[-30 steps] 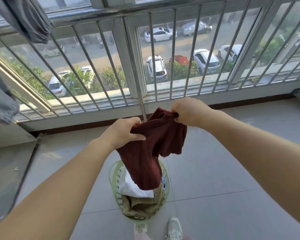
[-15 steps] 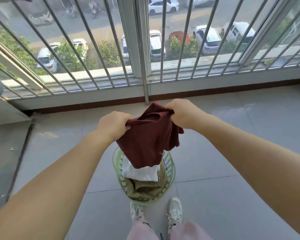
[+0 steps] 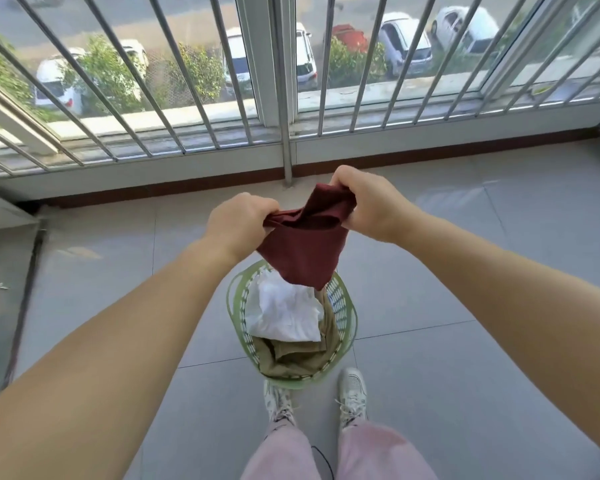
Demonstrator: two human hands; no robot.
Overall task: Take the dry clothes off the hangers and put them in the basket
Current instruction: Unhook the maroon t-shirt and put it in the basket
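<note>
- A person stood on a grey tiled balcony floor (image 3: 465,375), looking down past both bare forearms at their own white trainers (image 3: 352,396) and pink trousers (image 3: 378,452).
- The left hand (image 3: 238,223) and the right hand (image 3: 371,206) held a dark red soft cloth garment (image 3: 302,251) between them, each with fingers curled tight and clamped on its bunched upper edge.
- The garment hung free from that grip, its lower tip dangling just above the far rim of a round pale green perforated plastic laundry basket (image 3: 234,306) on the floor, just beyond the feet.
- Holding it by two points, directly over the opening, probably let it drop straight in rather than catch on the rim.
- The basket already held a crumpled white cloth piece (image 3: 284,317) lying on top of an olive-brown cloth piece (image 3: 291,358).
- Beyond the hands, at the far side, white metal window bars (image 3: 201,98) ran across, with parked cars (image 3: 406,46) and bushes visible below.
- No hanger was in sight.
</note>
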